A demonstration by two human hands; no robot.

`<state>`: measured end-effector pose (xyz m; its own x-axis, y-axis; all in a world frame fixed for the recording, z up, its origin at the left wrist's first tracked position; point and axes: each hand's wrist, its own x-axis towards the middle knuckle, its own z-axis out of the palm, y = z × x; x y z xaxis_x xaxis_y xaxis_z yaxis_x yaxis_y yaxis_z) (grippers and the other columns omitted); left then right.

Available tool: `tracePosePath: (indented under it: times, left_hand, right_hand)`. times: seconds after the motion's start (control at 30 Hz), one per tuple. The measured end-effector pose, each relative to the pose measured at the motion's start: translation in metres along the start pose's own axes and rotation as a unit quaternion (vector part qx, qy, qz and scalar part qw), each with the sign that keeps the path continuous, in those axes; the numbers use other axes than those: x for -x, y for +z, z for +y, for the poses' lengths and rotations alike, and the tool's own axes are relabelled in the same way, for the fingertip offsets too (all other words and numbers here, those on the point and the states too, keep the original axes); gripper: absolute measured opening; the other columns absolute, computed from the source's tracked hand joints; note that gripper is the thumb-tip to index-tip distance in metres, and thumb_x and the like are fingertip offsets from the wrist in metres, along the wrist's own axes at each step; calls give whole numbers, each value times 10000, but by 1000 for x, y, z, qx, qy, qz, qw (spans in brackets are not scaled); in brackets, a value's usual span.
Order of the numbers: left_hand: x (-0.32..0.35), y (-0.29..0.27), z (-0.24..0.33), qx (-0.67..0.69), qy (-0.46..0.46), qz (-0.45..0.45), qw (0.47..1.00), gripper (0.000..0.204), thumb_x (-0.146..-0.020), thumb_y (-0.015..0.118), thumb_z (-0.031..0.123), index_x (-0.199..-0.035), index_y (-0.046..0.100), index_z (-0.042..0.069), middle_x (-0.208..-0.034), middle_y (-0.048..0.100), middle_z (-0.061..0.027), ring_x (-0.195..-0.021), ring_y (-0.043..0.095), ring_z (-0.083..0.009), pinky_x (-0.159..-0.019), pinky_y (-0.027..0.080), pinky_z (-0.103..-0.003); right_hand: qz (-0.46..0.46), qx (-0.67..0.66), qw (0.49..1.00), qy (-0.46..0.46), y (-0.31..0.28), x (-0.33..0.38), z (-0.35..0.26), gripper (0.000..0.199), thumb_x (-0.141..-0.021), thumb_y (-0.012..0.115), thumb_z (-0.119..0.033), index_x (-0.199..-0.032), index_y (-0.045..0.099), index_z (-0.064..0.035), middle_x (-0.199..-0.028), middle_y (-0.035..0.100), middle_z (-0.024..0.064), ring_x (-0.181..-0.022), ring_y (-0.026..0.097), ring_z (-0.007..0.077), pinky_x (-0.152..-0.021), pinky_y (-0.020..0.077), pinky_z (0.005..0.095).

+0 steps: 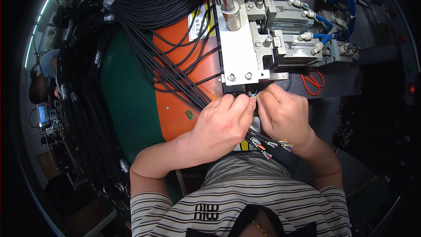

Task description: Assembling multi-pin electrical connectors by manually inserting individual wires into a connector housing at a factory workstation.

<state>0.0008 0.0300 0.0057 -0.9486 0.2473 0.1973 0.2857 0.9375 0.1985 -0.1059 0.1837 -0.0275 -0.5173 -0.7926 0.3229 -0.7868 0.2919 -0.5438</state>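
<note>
Thin coloured wires [255,93] are pinched by left hand [221,125] and right hand [284,115], both grips pressed together, below the machine [240,46] at 12 o'clock.

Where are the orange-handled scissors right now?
In the head view, the scissors lie right of centre on the grey machine base, just above the right hand.
</note>
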Motion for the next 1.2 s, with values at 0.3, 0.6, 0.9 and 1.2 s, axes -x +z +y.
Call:
tracePosePath:
  times: [0.3, 0.6, 0.9, 1.2]
  left_hand:
    - [0, 0, -9, 19, 17, 12, 1000, 320, -791, 601, 68, -1077, 628, -71, -827, 488, -67, -726, 531, -183, -591, 477, -297]
    - [1, 4, -9, 17, 4, 21, 1000, 438, -735, 615, 83, -1162, 646, -6, -825, 487, -64, -708, 531, -209, -579, 451, -330]
    - [23, 5, -27, 141, -84, 99, 981, 379, -616, 649, -86, -989, 678, -21, -884, 577, -106, -810, 592, -278, -679, 482, -365]
    - [32, 10, -35, 82, -115, 111, 984, 334, -731, 736, 13, -1053, 650, -7, -821, 601, -114, -724, 611, -274, -618, 480, -351]
  right_hand:
    - [21, -125, 991, 48, 14, 6, 11, 38, -830, 650, -1, -867, 654, 5, -811, 644, 100, -544, 615, 246, -488, 477, 321]
    - [53, -112, 992, -2, 6, -2, 9, 70, -816, 686, 6, -871, 646, 22, -782, 647, 113, -518, 607, 195, -481, 469, 286]
    - [-20, -265, 953, 149, 6, 2, 16, 56, -804, 679, 14, -845, 643, 26, -678, 612, 53, -486, 520, 67, -448, 373, 213]
    - [-75, -483, 849, 200, -10, 15, 2, 300, -806, 651, 93, -1097, 611, 27, -895, 635, 43, -625, 555, 26, -524, 419, 176]
